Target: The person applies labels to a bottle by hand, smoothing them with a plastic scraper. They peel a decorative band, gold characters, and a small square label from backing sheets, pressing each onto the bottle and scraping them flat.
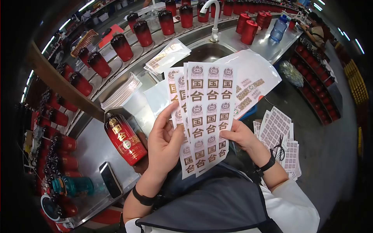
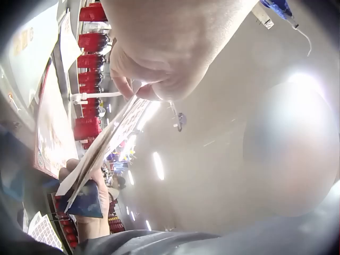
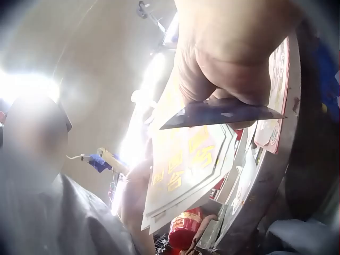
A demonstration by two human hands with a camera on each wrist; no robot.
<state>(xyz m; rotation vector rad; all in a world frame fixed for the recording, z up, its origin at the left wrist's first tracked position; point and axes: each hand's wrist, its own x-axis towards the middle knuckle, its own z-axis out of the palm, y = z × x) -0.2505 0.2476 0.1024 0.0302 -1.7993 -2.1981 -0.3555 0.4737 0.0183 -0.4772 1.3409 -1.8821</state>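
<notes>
Several white decal sheets [image 1: 210,116] printed with gold characters are fanned upright in front of the person. The left hand [image 1: 167,141] pinches them at their left edge, thumb in front. At the right edge, the right hand [image 1: 243,136] holds the sheets with its thumb over the front one. That hand also grips a dark, flat, straight-edged plate [image 3: 223,113], seen in the right wrist view and hidden behind the sheets in the head view. A red and black bottle [image 1: 124,139] with gold characters lies left of the left hand.
A phone [image 1: 111,179] and a teal bottle [image 1: 74,186] lie on the metal counter. A faucet [image 1: 214,23] rises over a sink behind the sheets. Red bottles [image 1: 122,46] stand along a curved line. Scissors [image 1: 278,147] lie on more printed sheets [image 1: 272,126] at right.
</notes>
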